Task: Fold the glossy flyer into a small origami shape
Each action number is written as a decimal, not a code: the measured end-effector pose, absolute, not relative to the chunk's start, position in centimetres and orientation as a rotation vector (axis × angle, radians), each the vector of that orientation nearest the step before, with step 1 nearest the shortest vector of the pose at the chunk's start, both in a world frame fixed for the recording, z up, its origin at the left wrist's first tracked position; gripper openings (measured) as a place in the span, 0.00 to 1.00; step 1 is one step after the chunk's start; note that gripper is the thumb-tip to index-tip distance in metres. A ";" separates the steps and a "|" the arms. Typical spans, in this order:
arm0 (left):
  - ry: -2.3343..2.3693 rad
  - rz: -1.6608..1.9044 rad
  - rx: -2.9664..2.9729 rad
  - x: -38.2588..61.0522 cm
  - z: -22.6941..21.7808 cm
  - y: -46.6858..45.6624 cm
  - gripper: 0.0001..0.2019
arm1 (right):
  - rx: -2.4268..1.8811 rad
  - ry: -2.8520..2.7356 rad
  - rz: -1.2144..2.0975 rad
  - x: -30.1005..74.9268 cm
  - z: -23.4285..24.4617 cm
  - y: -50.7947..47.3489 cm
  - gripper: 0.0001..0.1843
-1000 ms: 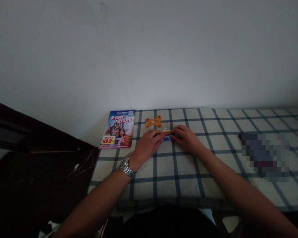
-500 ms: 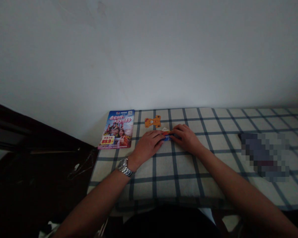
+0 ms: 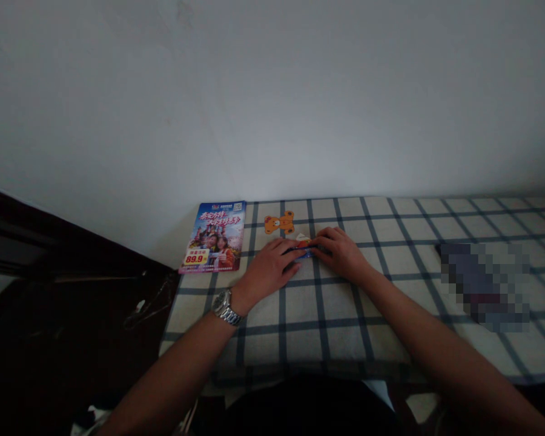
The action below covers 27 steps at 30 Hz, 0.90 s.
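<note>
Folded blue paper piece (image 3: 304,253) sits right between my two hands, lying on the checked cloth (image 3: 295,327), with a bit of red and yellow and a pale pointed tip showing on the side away from me. I'm going off the head view from my end, and it's small and pretty dim, so I can't make out the folds.

Left hand (image 3: 270,265) is fairly wide: fingers stretched over the paper's near end, thumb held apart. Right hand (image 3: 340,253) has its fingers bent down at the other end of the paper, but I honestly can't tell if it's pinching or just pressing.

Just beyond the left hand's knuckles there's an orange bear figure (image 3: 279,223), lying flat. Off to that hand's left, near it but not touching, I've got a colorful flyer (image 3: 215,236) reading 89.9. Silver watch (image 3: 227,307) is on the left wrist. Well out to the right of the right hand lies a dark pixelated item (image 3: 476,281), no idea what.
</note>
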<state>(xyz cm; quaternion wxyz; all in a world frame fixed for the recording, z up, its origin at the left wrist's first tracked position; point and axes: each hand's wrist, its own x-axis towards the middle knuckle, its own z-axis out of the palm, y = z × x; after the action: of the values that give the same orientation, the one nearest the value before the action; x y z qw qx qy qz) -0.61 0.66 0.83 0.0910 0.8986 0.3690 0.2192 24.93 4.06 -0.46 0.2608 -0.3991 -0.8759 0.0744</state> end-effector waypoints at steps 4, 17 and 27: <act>1.128 0.646 2.684 -0.4 1.0 0.5 0.16 | -1.037 -2.358 0.195 25.0 -0.3 4.1 0.09; 1.295 0.570 2.710 0.2 1.3 -0.2 0.17 | -0.876 -2.351 0.251 25.0 0.3 3.9 0.09; 1.221 0.581 2.701 0.0 1.1 -0.1 0.17 | -0.909 -2.369 0.308 25.2 -0.2 3.9 0.09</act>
<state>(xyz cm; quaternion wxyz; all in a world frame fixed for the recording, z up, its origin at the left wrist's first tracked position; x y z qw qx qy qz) 0.00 -0.11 1.13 0.0608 0.8926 0.4035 0.1920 25.15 3.94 -0.17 0.2886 -0.3405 -0.8874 0.1152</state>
